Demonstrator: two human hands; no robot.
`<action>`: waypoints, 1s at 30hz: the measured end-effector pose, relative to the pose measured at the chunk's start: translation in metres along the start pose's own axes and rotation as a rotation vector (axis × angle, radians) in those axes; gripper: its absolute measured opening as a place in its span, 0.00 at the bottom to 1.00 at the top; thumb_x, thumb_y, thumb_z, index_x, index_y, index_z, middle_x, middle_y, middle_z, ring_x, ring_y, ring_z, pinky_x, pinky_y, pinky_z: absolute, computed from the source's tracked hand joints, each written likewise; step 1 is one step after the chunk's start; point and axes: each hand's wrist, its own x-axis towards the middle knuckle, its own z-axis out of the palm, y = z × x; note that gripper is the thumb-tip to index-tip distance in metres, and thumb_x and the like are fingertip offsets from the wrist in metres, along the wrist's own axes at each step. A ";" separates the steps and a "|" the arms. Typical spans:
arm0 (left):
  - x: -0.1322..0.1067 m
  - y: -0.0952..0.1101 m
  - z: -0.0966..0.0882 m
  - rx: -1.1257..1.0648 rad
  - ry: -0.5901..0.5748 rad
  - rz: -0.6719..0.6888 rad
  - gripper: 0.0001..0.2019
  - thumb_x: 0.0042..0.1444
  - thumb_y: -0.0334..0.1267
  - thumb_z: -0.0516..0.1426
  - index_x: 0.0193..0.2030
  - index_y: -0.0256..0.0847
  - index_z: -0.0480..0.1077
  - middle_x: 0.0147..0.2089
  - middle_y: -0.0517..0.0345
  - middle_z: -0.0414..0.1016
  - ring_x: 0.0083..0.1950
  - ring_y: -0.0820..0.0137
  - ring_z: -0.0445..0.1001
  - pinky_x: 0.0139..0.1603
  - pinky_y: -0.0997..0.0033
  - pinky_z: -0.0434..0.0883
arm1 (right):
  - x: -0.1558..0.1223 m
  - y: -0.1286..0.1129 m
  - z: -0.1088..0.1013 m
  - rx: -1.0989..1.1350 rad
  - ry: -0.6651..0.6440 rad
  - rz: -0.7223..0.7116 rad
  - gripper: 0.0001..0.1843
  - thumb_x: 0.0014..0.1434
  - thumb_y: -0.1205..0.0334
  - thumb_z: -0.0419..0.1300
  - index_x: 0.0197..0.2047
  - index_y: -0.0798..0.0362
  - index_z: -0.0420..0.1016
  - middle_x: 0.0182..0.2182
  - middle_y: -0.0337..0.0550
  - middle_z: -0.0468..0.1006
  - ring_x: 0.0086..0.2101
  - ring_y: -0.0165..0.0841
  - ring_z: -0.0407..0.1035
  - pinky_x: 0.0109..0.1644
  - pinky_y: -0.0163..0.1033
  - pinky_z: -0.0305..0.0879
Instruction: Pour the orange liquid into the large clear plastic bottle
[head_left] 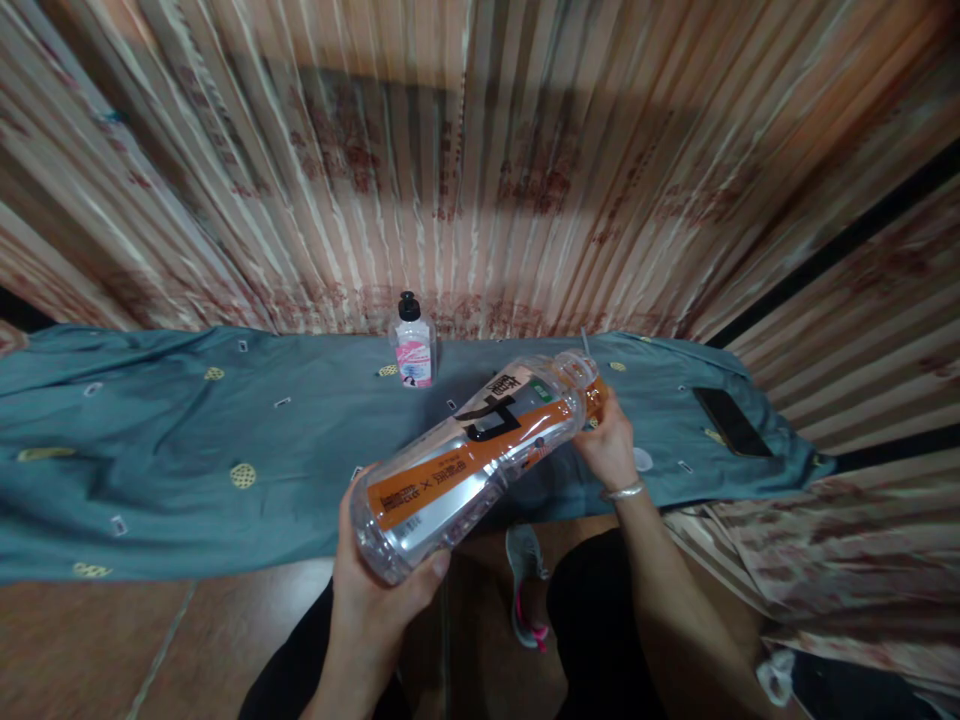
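A large clear plastic bottle [472, 460] with an orange and white label lies tilted in front of me, its base low and near, its cap end pointing up to the right. My left hand [375, 590] is wrapped round the bottle's base from below. My right hand [611, 445] grips the neck end near the cap, with a metal bangle on the wrist. The bottle hangs above the front edge of a blue-grey cloth [187, 450] with small yellow patterns.
A small bottle [414, 345] with a black cap and pink label stands at the back of the cloth. A dark phone [731, 422] lies on the cloth at right. Striped curtains [480, 160] hang behind. My knees and a grey-pink shoe [529, 590] show below.
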 end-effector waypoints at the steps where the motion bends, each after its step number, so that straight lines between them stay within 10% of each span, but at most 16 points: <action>1: 0.000 0.000 0.000 0.007 -0.002 0.011 0.54 0.36 0.52 0.79 0.70 0.40 0.64 0.62 0.42 0.81 0.62 0.51 0.82 0.64 0.56 0.78 | 0.000 -0.001 0.000 0.003 0.000 -0.003 0.42 0.49 0.39 0.71 0.61 0.54 0.73 0.49 0.57 0.87 0.47 0.54 0.83 0.54 0.57 0.79; 17: -0.002 -0.001 0.003 0.054 0.049 0.110 0.50 0.38 0.50 0.78 0.67 0.42 0.66 0.57 0.49 0.84 0.56 0.58 0.85 0.58 0.63 0.80 | 0.000 -0.012 -0.002 0.043 -0.030 -0.003 0.55 0.46 0.42 0.74 0.73 0.54 0.63 0.60 0.59 0.83 0.54 0.53 0.83 0.59 0.55 0.79; 30: -0.001 -0.008 -0.002 0.153 0.030 0.182 0.47 0.42 0.52 0.76 0.68 0.42 0.65 0.57 0.50 0.82 0.55 0.59 0.85 0.58 0.65 0.79 | 0.003 -0.018 0.000 0.011 -0.039 0.020 0.42 0.48 0.42 0.69 0.62 0.54 0.71 0.51 0.57 0.88 0.48 0.53 0.85 0.52 0.55 0.81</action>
